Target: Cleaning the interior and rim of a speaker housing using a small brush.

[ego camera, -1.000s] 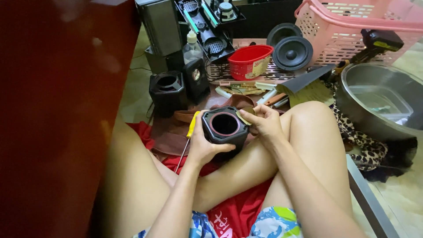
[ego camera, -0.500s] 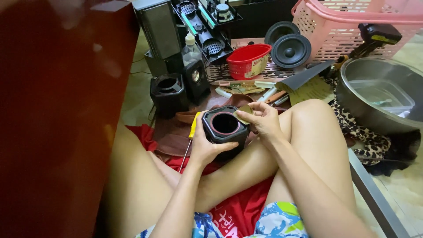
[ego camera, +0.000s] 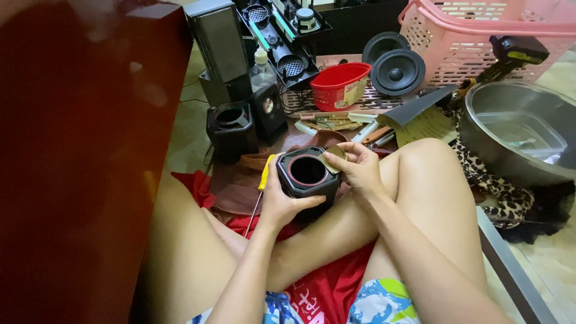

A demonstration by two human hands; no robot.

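Black plastic speaker shell [ego camera: 308,175], empty, sits in the lap between the knees. Round opening faces up toward the camera, so its axis runs roughly vertical, tipped slightly back toward the person. Body is blocky with chamfered corners; a reddish ring lines the bore, dark inside.

Left hand [ego camera: 281,201] wraps the shell's left and near side, fingers curled tight on it; a yellow-handled screwdriver [ego camera: 261,185] is trapped along the same palm, shaft pointing down-left.

Right hand [ego camera: 358,168] is at the shell's right rim, fingertips pinching a small tan piece [ego camera: 332,157] that touches the rim edge.

Relative to the shell:
- Behind-left: a second black shell [ego camera: 231,127], same shape, opening up.
- Straight behind: red oval tub [ego camera: 340,84] with a pale rectangular label on its side.
- Behind-right: two round speaker drivers [ego camera: 397,71], then a pink basket [ego camera: 480,36].
- Far right: steel basin [ego camera: 516,135] holding a clear tray.
- Left: dark red panel [ego camera: 78,168], close and blurred.
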